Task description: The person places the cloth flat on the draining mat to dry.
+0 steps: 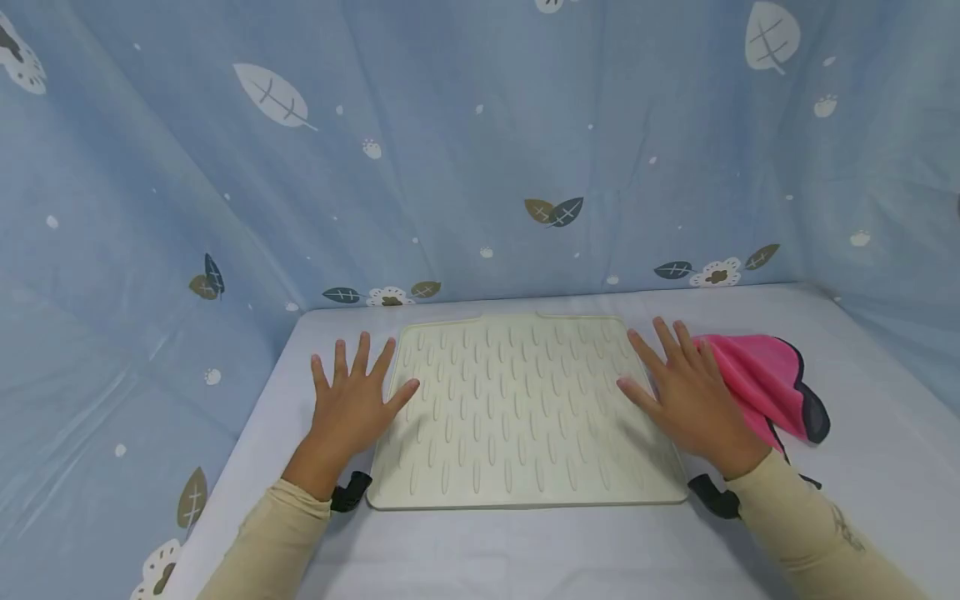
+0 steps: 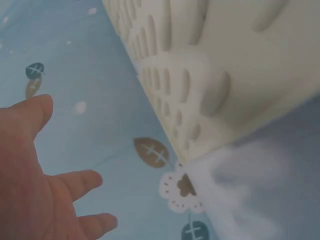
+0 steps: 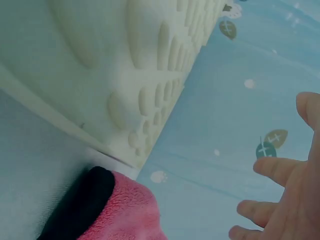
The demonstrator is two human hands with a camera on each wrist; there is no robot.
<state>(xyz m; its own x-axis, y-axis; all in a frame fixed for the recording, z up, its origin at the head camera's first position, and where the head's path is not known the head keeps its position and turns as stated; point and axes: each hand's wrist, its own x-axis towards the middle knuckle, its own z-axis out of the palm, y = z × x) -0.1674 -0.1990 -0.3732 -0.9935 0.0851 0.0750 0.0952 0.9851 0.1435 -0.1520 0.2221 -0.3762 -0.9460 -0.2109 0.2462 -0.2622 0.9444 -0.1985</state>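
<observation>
The cream ridged mat [image 1: 510,408] is lying flat on the white-covered tabletop [image 1: 480,554]. The left hand [image 1: 348,412] is hovering by its left edge, the right hand [image 1: 693,404] by its right; on both, the fingers are standing apart, gripping nothing. The pink cloth [image 1: 761,375] is lying beside the mat, partly behind the right hand. Assessment: the work is apparently standing at a hands-off stage; handling the mat would be calling for lowering the fingers and closing them on its edges.
</observation>
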